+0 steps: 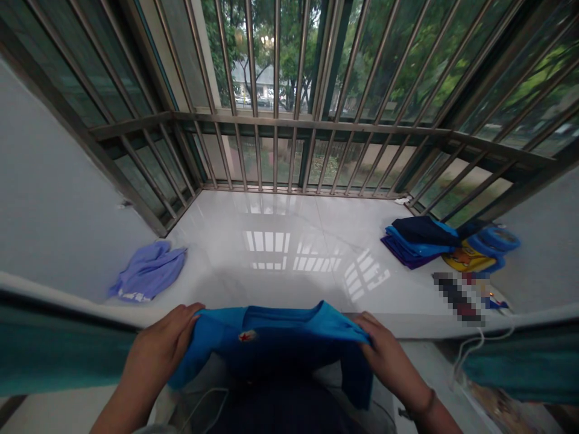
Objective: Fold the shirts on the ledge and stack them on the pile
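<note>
A blue shirt (280, 328) with a small red star badge hangs stretched between my hands, its neckline uppermost, just in front of the sill's edge. My left hand (165, 337) is closed on one shoulder of it, and my right hand (377, 340) grips the other shoulder. Both sleeves droop below the hands. The lower part of the shirt is dark and hard to make out.
A crumpled lavender cloth (151, 270) lies at the left of the glossy white sill (280, 277). To the right sit a stack of folded dark and blue clothes (418, 238), a blue and yellow item (479, 250) and a cable (468, 343). Metal bars (275, 126) line the window.
</note>
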`<control>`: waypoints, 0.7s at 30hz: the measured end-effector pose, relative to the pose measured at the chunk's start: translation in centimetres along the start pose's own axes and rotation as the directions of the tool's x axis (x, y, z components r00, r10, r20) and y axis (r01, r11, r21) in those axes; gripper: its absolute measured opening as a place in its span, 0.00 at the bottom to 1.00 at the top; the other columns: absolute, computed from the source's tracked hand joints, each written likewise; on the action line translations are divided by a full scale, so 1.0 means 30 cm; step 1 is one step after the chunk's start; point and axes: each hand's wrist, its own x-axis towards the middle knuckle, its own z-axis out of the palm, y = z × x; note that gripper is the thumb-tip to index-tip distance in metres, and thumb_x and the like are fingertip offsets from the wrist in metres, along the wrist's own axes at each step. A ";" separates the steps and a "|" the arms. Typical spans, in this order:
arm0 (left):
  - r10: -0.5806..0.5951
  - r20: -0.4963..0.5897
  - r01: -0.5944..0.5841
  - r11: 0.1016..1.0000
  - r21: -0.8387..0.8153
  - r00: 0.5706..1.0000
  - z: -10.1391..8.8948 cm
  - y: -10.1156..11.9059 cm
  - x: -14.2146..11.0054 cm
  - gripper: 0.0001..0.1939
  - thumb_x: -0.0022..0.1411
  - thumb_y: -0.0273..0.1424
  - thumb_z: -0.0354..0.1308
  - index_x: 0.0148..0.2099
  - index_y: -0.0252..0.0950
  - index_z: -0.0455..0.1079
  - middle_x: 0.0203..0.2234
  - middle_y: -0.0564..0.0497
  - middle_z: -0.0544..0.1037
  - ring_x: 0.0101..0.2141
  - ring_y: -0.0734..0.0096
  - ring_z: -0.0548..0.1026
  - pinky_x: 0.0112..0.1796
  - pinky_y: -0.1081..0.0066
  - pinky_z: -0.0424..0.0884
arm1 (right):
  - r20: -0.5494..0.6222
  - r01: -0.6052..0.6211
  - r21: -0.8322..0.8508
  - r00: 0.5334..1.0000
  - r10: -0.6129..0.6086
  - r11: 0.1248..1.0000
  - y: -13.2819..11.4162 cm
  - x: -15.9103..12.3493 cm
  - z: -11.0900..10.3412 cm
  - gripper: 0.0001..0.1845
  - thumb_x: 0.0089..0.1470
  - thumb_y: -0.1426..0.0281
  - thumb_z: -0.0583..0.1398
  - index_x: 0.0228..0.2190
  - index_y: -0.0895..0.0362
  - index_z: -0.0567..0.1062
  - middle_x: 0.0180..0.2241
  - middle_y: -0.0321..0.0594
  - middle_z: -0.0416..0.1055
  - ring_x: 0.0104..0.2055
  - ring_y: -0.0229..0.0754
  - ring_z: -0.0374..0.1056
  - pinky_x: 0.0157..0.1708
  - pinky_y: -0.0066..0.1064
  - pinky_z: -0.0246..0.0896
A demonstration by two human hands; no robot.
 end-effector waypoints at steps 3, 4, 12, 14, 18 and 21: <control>-0.054 0.000 0.054 0.998 -0.045 0.999 -0.015 -0.015 0.013 0.21 0.81 0.44 0.48 0.52 0.44 0.82 0.42 0.51 0.89 0.40 0.63 0.88 0.42 0.70 0.83 | -0.118 -0.003 0.039 0.993 0.007 0.999 -0.012 -0.001 -0.102 0.14 0.71 0.59 0.56 0.39 0.51 0.77 0.38 0.43 0.80 0.42 0.49 0.77 0.44 0.37 0.72; -0.074 -0.003 0.073 0.994 -0.084 0.997 -0.028 -0.024 0.026 0.20 0.80 0.43 0.48 0.52 0.44 0.82 0.42 0.51 0.89 0.40 0.63 0.88 0.44 0.70 0.82 | -0.100 -0.008 0.037 0.995 0.012 0.999 -0.022 -0.005 -0.138 0.13 0.71 0.59 0.56 0.39 0.50 0.76 0.36 0.40 0.80 0.39 0.48 0.77 0.41 0.36 0.71; -0.082 0.147 0.117 0.963 -0.243 0.986 -0.003 -0.185 0.562 0.26 0.78 0.51 0.48 0.46 0.42 0.83 0.37 0.51 0.88 0.38 0.60 0.85 0.42 0.68 0.78 | -0.061 0.087 -0.308 0.992 -0.111 0.947 -0.069 0.376 -0.443 0.09 0.71 0.62 0.59 0.43 0.50 0.78 0.40 0.40 0.83 0.42 0.48 0.79 0.43 0.35 0.70; -0.095 0.182 0.123 0.981 -0.151 0.979 0.063 -0.212 0.803 0.27 0.79 0.49 0.45 0.48 0.41 0.82 0.40 0.47 0.87 0.42 0.56 0.84 0.46 0.65 0.77 | -0.125 0.030 -0.511 0.986 -0.109 0.859 -0.095 0.598 -0.517 0.08 0.71 0.65 0.62 0.40 0.54 0.80 0.39 0.42 0.83 0.43 0.48 0.79 0.46 0.34 0.69; -0.213 0.202 0.197 0.976 0.095 0.956 0.206 -0.180 1.169 0.23 0.76 0.37 0.54 0.66 0.32 0.74 0.61 0.31 0.78 0.62 0.42 0.75 0.60 0.51 0.71 | -0.307 -0.084 -0.591 0.943 -0.127 0.802 -0.167 0.956 -0.600 0.13 0.73 0.70 0.59 0.51 0.66 0.79 0.55 0.53 0.78 0.56 0.44 0.74 0.57 0.33 0.62; -0.231 0.243 0.217 0.972 0.085 0.942 0.341 -0.074 1.213 0.26 0.75 0.28 0.53 0.70 0.26 0.68 0.68 0.25 0.71 0.67 0.40 0.70 0.65 0.46 0.66 | -0.372 -0.134 -0.601 0.920 -0.127 0.788 -0.179 1.048 -0.526 0.21 0.77 0.72 0.52 0.61 0.72 0.73 0.62 0.60 0.71 0.63 0.46 0.67 0.62 0.37 0.57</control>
